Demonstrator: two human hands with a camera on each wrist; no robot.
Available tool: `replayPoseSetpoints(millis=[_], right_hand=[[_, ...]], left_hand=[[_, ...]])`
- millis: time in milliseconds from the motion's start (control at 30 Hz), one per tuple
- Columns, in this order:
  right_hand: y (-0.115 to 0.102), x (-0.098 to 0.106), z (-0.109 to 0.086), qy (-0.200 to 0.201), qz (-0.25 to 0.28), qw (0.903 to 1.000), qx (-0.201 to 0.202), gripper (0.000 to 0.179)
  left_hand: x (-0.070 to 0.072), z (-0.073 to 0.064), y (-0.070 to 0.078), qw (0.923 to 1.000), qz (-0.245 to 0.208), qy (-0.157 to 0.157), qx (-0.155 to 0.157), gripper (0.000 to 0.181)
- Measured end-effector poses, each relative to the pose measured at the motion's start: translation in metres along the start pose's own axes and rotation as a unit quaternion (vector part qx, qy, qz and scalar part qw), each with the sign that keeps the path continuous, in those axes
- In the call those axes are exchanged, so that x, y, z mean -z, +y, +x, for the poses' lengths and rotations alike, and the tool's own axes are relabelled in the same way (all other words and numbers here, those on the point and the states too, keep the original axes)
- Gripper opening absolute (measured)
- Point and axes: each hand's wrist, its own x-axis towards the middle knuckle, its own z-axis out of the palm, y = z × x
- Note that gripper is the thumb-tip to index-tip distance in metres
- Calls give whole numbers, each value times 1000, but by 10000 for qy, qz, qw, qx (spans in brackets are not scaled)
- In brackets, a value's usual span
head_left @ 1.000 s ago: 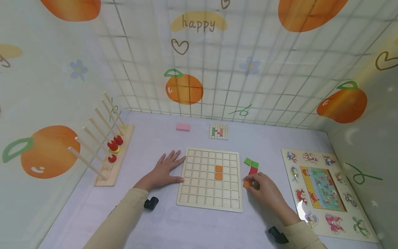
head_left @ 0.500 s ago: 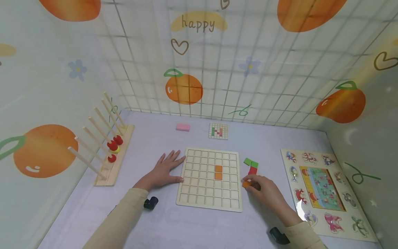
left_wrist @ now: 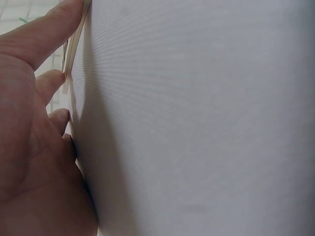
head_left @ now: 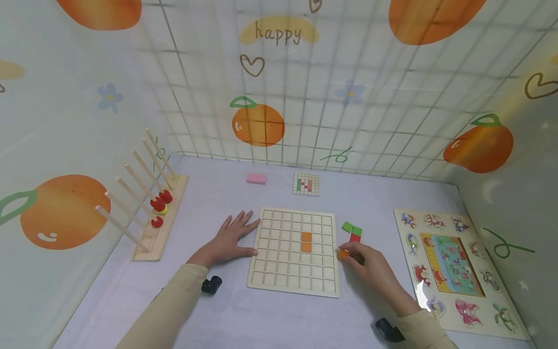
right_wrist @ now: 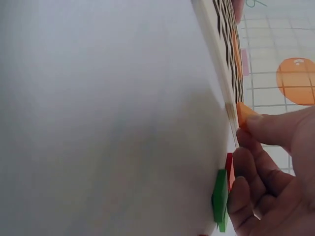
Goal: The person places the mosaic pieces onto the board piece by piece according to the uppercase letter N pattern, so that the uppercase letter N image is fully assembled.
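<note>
a small orange square tile (head_left: 343, 254) is pinched between the thumb and fingertips of the person's right hand (head_left: 370, 269), just beside the right edge of a pale wooden square grid board (head_left: 274, 246). the left hand (head_left: 229, 240), well apart from the right, lies with fingers spread, thumb and forefinger at the board's left edge. two flat orange tiles (head_left: 306, 237) fill adjoining cells. near the right hand lie two green square tiles (head_left: 347, 226) and red, partly hidden. beyond the board are a small printed grid card (head_left: 306, 184) and a pink rectangular block (head_left: 256, 179).
</note>
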Motion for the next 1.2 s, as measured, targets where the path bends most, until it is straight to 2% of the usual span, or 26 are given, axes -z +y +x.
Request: replayPoseSetpoints(millis=[367,600,867,1200], right_hand=[[-9,-11,7,-68,200,9997,-87,27],[-17,-16,9,-89,403,9990,196,24],[-31,-25,12,-242,561,9981,87,23],[-38,-39,14,-260,565,9972,406,21]], left_hand=[[-1,1,0,9999,24,-80,111,97],[-1,1,-1,10000,36,-47,70,97],[-1,1,-1,10000,14,-41,73,97],[0,0,0,10000,-3,-28,65,96]])
